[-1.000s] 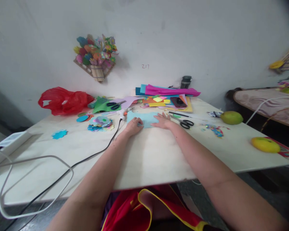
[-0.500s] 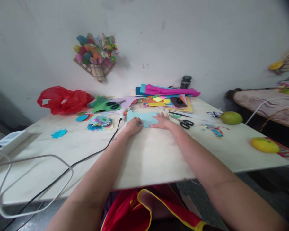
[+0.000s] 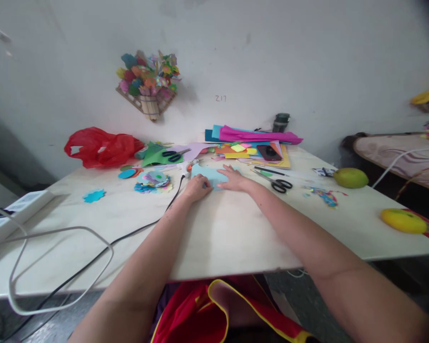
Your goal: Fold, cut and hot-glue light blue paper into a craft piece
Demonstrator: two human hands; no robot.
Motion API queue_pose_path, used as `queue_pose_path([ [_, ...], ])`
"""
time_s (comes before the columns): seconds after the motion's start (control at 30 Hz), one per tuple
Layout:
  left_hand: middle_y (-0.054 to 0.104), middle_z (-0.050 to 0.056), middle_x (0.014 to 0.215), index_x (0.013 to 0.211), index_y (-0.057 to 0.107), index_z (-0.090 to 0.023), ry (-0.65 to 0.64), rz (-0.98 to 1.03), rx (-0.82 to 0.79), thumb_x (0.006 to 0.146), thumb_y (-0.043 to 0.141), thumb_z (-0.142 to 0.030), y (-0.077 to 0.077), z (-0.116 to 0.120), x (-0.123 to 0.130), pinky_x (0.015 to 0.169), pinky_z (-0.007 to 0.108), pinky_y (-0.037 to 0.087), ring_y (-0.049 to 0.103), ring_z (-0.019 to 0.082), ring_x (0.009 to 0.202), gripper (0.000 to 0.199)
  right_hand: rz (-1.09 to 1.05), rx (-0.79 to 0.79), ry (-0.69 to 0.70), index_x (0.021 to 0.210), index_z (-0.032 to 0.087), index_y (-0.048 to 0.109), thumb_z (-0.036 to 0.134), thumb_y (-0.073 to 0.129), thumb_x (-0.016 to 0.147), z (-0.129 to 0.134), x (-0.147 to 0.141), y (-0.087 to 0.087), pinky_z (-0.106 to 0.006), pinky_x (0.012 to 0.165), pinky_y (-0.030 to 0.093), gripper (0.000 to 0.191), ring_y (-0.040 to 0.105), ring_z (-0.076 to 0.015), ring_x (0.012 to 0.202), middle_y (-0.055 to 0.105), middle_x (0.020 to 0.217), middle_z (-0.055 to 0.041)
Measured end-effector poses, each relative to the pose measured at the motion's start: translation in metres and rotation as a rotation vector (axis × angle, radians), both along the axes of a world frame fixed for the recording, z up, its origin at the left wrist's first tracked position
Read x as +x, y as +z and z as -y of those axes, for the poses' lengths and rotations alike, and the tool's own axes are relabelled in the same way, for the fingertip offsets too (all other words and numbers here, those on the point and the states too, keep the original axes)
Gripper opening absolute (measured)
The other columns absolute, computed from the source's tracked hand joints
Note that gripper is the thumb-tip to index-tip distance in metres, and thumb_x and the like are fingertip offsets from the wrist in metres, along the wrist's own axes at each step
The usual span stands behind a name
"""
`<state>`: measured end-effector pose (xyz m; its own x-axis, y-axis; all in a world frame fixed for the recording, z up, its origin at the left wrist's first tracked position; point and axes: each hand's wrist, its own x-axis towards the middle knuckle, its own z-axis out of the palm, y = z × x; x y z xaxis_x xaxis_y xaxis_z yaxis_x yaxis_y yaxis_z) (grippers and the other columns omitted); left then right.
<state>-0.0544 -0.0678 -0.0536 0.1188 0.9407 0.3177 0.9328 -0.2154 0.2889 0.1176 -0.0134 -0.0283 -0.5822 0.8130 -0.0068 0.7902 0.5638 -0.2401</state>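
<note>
A sheet of light blue paper [image 3: 209, 170] lies on the table in front of me, its far edge uneven. My right hand [image 3: 233, 179] rests flat on the sheet, fingers spread. At the paper's near left part is my left hand [image 3: 199, 187], its fingers curled in; a small dark bluish spot shows by the fingertips, too small to name. Right of the hands lie black-handled scissors [image 3: 279, 185] and a dark pencil-like stick [image 3: 271, 170]. A white plug-like tool with an orange part [image 3: 188, 168] sits just left of the paper.
Left are a stack of paper flower shapes [image 3: 153, 182], a blue scalloped cutout [image 3: 94, 195], a black cable [image 3: 139, 229] and a power strip [image 3: 19, 209]. Behind stand a red plastic bag [image 3: 102, 147], more scissors [image 3: 175, 155] and a phone [image 3: 269, 153]. Mangoes [image 3: 351, 177] lie right.
My right hand has slid left across the blue paper, closer to my left hand, its fingers more spread. The left hand stays nearly in place. The whole view has shifted slightly.
</note>
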Motion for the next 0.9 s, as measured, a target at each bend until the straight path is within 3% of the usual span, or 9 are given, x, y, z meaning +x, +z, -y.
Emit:
queue_pose_path([
  [0.13, 0.057, 0.005, 0.086, 0.075, 0.064, -0.017, 0.024, 0.015, -0.020, 0.071, 0.057, -0.029, 0.001, 0.000, 0.001, 0.073, 0.025, 0.044, 0.056, 0.015, 0.079, 0.015, 0.028, -0.067, 0.046, 0.139, 0.023, 0.023, 0.047, 0.053, 0.075, -0.003, -0.013, 0.002, -0.040, 0.107, 0.009, 0.075, 0.000, -0.0252, 0.135, 0.006, 0.148, -0.0066],
  [0.37, 0.059, 0.004, 0.089, 0.076, 0.064, -0.017, 0.028, 0.006, -0.046, 0.070, 0.055, -0.026, 0.000, -0.001, -0.001, 0.073, 0.023, 0.043, 0.056, 0.014, 0.078, 0.014, 0.053, -0.099, -0.004, 0.139, 0.027, 0.023, 0.060, 0.048, 0.073, -0.006, -0.012, -0.018, -0.043, 0.107, 0.003, 0.077, -0.005, -0.0256, 0.134, 0.007, 0.148, -0.0033],
  [0.73, 0.062, 0.003, 0.092, 0.090, 0.059, -0.024, 0.090, -0.096, -0.012, 0.077, 0.048, -0.022, 0.018, 0.012, -0.024, 0.083, 0.032, 0.039, 0.051, 0.020, 0.097, 0.017, 0.052, -0.161, -0.017, 0.140, 0.028, 0.018, 0.063, 0.047, 0.071, -0.005, -0.008, -0.012, -0.043, 0.107, 0.000, 0.083, -0.009, -0.0253, 0.134, 0.002, 0.149, -0.0029],
  [0.9, 0.061, 0.003, 0.097, 0.090, 0.060, -0.025, -0.021, -0.145, 0.002, 0.069, 0.061, -0.034, 0.022, 0.017, -0.033, 0.086, 0.034, 0.036, 0.048, 0.023, 0.102, 0.023, 0.058, -0.147, -0.027, 0.140, 0.027, 0.019, 0.062, 0.049, 0.071, -0.007, 0.000, -0.014, -0.044, 0.107, 0.003, 0.083, -0.007, -0.0260, 0.134, 0.004, 0.148, -0.0043],
])
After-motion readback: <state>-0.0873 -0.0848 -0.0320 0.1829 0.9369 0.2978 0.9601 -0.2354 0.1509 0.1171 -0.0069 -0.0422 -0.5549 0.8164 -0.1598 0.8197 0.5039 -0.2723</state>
